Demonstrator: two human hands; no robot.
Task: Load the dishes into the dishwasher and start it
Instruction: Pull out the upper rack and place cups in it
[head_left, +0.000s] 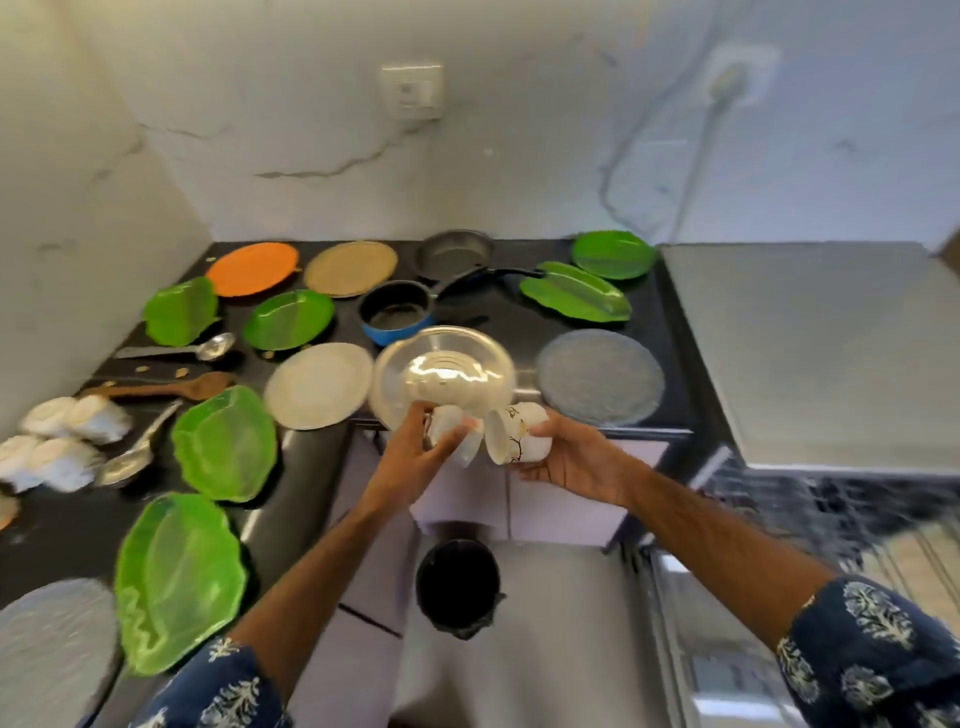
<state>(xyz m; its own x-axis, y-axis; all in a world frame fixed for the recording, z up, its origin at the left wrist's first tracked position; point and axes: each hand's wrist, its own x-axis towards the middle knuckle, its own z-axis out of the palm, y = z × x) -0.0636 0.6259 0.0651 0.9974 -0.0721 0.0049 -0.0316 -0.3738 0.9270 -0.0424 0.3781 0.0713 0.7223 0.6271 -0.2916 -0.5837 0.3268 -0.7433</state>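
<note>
My left hand (410, 457) grips a small white cup (454, 434), tilted, just below the rim of a steel bowl (441, 374) at the counter's front edge. Beside it my right hand (563, 457) holds a white cup with a dark branch pattern (514, 431), tipped on its side with its mouth facing left. The two cups nearly touch. At the far right an open dishwasher (810, 525) shows its dark wire rack. Blur hides how many cups my left hand carries.
The black counter (519, 317) carries several green leaf plates (226, 441), an orange plate (253, 268), round steel plates (318, 384), a blue saucepan (397, 312), a black pan (453, 253), spoons (176, 351) and white cups (62, 436). A black bin (460, 584) stands on the floor.
</note>
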